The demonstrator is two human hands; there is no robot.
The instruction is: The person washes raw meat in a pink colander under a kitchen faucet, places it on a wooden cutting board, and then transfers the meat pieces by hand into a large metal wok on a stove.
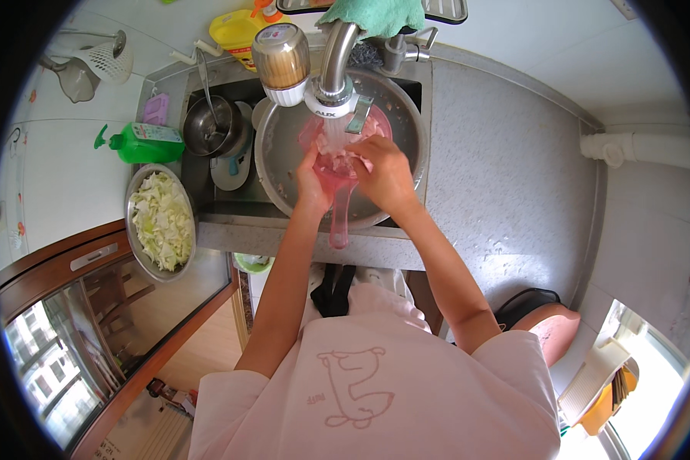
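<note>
Water runs from an AUX faucet filter (329, 103) onto pieces of raw meat (338, 156) in a pink translucent plastic strainer or scoop with a handle (340, 213). My left hand (314, 183) holds the pink vessel by its left side, near the base of the handle. The fingers of my right hand (384, 172) are bent over the right part of the meat and touch it; whether they pinch a piece is hard to tell. Beneath both hands is a large round metal basin (273, 183) set in the sink, with small scraps on its inner wall.
On the left are a metal bowl of chopped cabbage (162, 221), a green pump bottle (149, 142) and a small pot with a ladle (207, 129). A yellow jug (233, 31) stands behind the sink. Grey countertop (494, 149) with water drops extends right, towards a black pan (523, 302).
</note>
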